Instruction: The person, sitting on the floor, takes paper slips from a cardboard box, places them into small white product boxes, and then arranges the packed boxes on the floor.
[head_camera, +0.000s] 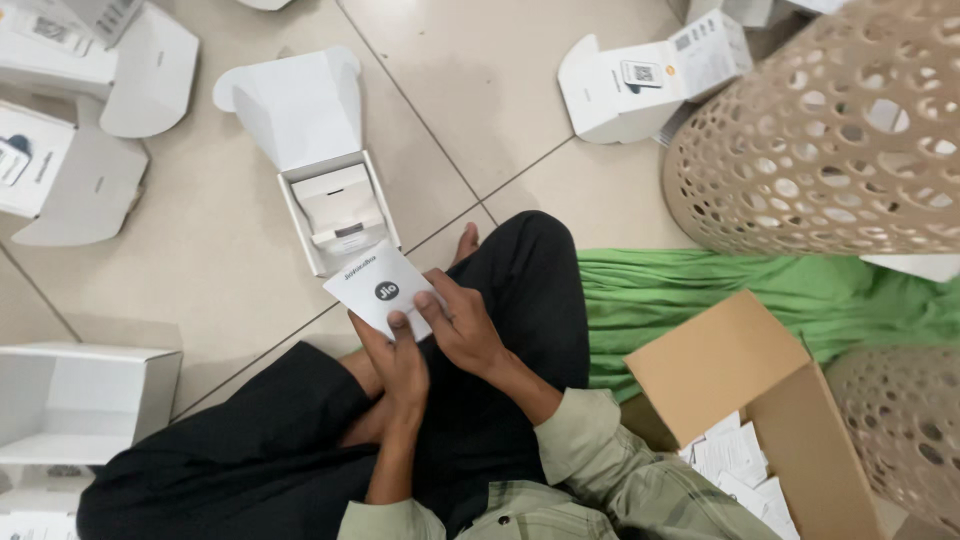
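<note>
I sit cross-legged on a tiled floor in black trousers. Both hands hold one small white booklet (382, 288) with a dark round mark, just above my knee. My left hand (397, 362) grips its lower edge, thumb on top. My right hand (462, 322) pinches its right edge. Directly beyond the booklet stands an open white box (338, 208) with its lid flap raised and white inserts inside.
Several other open white boxes lie around: far left (60, 170), lower left (85, 400), and top right (650, 85). A brown cardboard carton (740, 385) with white leaflets sits at my right. Green cloth (700, 290) and two perforated beige baskets (830, 130) lie to the right.
</note>
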